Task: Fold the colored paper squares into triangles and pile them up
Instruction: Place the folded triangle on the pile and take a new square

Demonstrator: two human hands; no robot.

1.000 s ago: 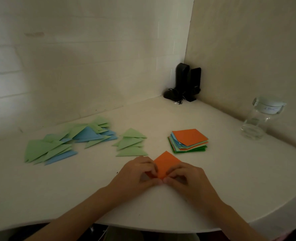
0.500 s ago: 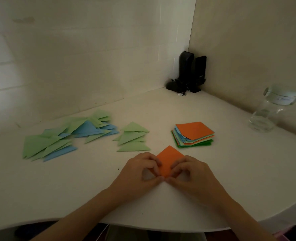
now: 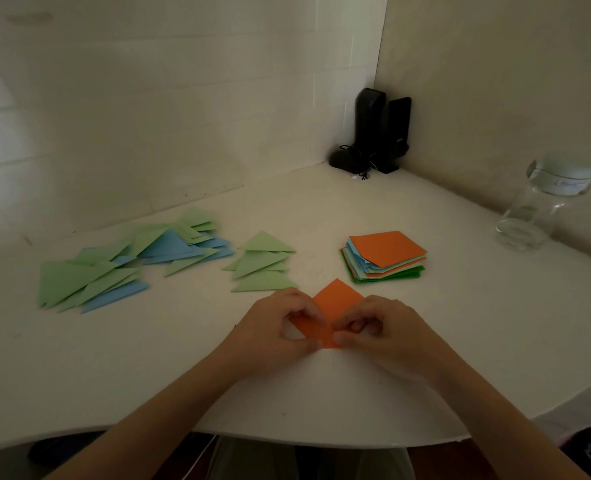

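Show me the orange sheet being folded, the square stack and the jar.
orange sheet (image 3: 337, 297), head view, on its bare upper half
square stack (image 3: 387, 248), head view, on the top orange square
jar (image 3: 529, 216), head view, on its clear glass wall

White curved-edge table (image 3: 322, 403) fits a room corner; pale tiled wall (image 3: 148, 116) left, plain beige wall (image 3: 495, 81) right; lighting dim.

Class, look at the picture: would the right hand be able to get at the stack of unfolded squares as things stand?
Probably yes. The stack of squares lies just beyond the right hand, with bare table between them and nothing in the way. But the hand is pinching the orange sheet and would have to let go first.
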